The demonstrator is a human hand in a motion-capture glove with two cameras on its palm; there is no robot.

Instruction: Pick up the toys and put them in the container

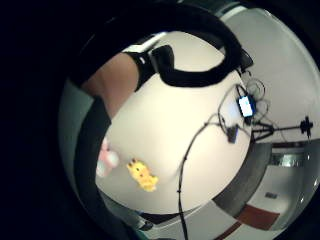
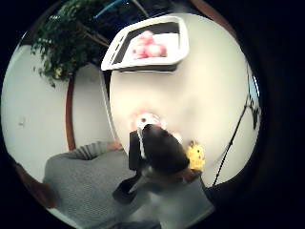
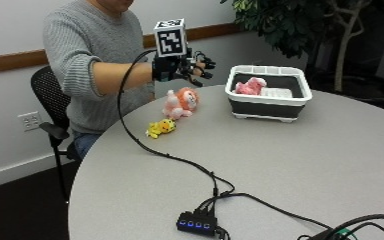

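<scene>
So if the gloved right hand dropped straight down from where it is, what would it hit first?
Most likely the orange plush toy lying on the table: the gloved right hand hovers roughly above it, though depth is hard to judge.

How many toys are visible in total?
3: an orange lion plush and a yellow plush on the table, a pink plush in the container; more may be hidden inside.

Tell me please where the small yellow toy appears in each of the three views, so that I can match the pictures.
Outside view: the yellow toy lies on the table near its edge, beside the orange plush toy.
Thumb side palm view: the toy shows on the table, next to the dark strap.
Little finger side palm view: it lies on the table near the pink toy.
Shared landmark: the black cable across the table.
</scene>
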